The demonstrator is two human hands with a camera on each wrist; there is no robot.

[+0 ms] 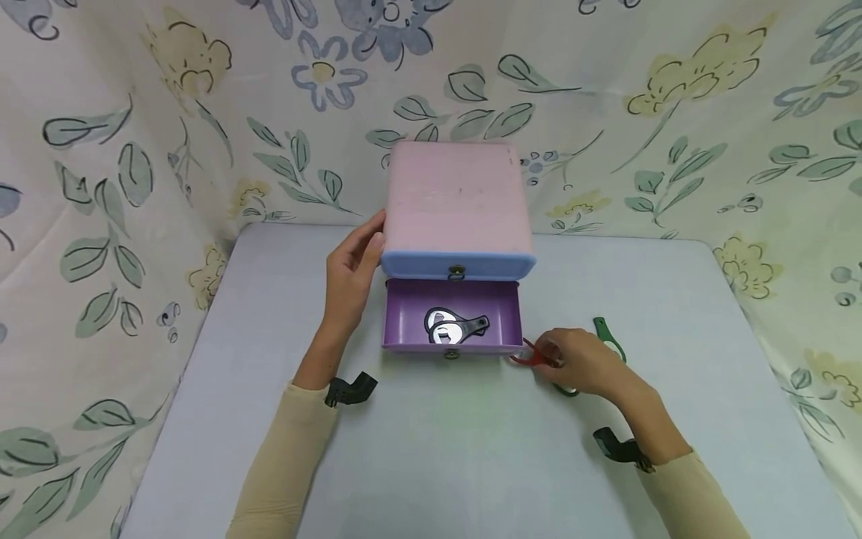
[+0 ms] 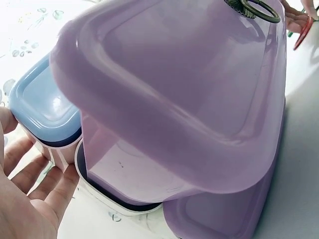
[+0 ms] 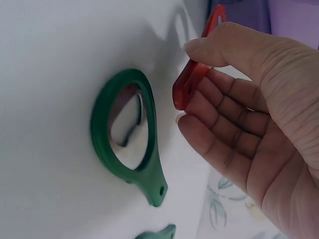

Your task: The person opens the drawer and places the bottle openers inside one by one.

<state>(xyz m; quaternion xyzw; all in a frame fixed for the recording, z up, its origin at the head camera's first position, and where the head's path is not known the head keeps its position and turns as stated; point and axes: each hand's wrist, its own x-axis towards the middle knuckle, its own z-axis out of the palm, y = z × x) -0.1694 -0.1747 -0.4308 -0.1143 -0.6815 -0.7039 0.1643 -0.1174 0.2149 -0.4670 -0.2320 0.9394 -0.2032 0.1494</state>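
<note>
My right hand point(image 1: 586, 363) pinches a small red-framed hand mirror point(image 3: 185, 88) by its handle between thumb and fingers. Its round end is beside the right front corner of a pulled-out purple drawer point(image 1: 407, 314). Two black-handled mirrors point(image 1: 473, 327) overlap inside that drawer. Below my right hand on the table lies a green-framed mirror point(image 3: 152, 181); part of another green mirror point(image 1: 601, 327) shows behind the hand. My left hand point(image 1: 349, 277) rests its extended fingers along the left side of the pink cabinet point(image 1: 458, 198).
Above the purple drawer, the cabinet's blue drawer point(image 1: 420, 264) is pushed in, with a ring pull point(image 1: 456, 271) on its front. The cabinet stands toward the back of a white table point(image 1: 438, 464). A flowered cloth point(image 1: 323, 150) hangs behind and at both sides.
</note>
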